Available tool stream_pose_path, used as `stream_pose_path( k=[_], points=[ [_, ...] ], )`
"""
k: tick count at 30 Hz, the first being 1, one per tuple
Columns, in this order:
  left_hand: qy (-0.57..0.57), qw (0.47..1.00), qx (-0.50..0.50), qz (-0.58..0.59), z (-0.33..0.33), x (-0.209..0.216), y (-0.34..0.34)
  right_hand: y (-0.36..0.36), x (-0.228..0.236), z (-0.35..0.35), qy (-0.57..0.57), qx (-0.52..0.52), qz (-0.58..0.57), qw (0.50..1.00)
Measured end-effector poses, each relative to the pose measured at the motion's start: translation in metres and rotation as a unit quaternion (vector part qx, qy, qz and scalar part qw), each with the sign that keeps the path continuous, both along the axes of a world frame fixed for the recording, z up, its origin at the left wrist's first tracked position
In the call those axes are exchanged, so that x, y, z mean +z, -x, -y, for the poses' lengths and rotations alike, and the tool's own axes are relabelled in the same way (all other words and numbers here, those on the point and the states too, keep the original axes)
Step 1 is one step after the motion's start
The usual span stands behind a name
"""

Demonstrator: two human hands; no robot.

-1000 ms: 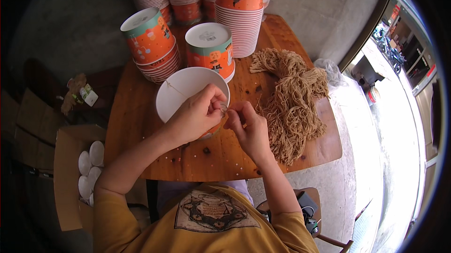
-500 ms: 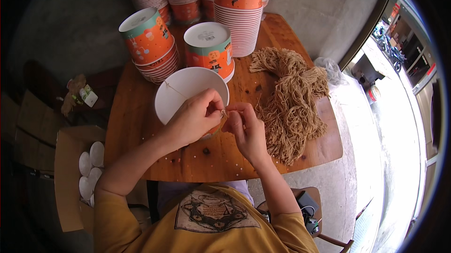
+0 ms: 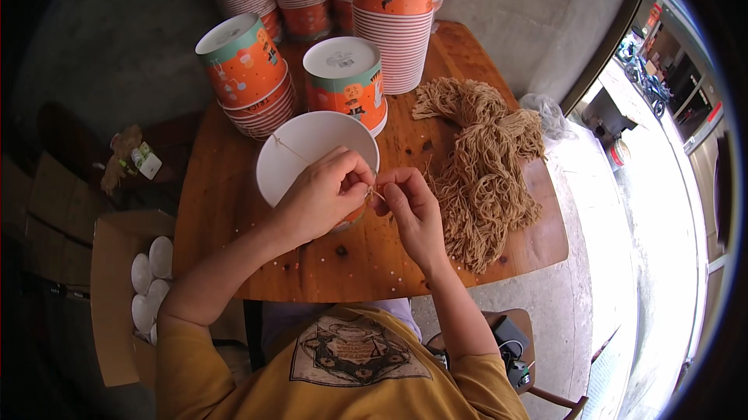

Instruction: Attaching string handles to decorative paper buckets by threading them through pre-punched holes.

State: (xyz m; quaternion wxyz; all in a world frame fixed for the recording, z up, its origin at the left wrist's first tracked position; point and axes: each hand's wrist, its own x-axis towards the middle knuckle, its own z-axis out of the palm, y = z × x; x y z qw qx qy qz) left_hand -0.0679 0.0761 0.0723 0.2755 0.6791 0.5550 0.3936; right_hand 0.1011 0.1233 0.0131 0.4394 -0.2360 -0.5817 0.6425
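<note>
A paper bucket (image 3: 327, 132), white inside and orange outside, stands tilted with its mouth toward me on the wooden table. A thin tan cord (image 3: 291, 150) runs from the bucket's far left wall across the mouth to my fingers. My left hand (image 3: 323, 194) lies over the near rim, thumb and fingertips pinched on the cord at the right side. Close beside it, my right hand (image 3: 413, 210) pinches the short end of the same cord between thumb and forefinger. The fingers partly hide the spot where the cord meets the rim.
A heap of tan cords (image 3: 491, 171) lies right of the bucket. Upside-down stacks of orange buckets (image 3: 343, 81) stand behind it, with a taller stack (image 3: 392, 50) farther back. A cardboard box (image 3: 117, 295) holding white round pieces is at left. Small specks dot the table (image 3: 351, 272).
My right hand's fingers have shifted slightly, and its thumb now pinches against the forefinger with a bit of cord showing. My left hand and the bucket have stayed in place.
</note>
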Motion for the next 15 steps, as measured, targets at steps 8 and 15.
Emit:
stream_pose_path(
  k=[8, 15],
  points=[
    [-0.004, 1.000, 0.006, -0.001, 0.001, -0.001, -0.001, -0.002, 0.000, 0.002, 0.004, -0.005, -0.005, 1.000],
    [0.032, 0.999, -0.002, 0.036, 0.002, 0.003, -0.004, 0.005, 0.012, 0.003, 0.002, -0.004, 0.015, 1.000]
  ],
)
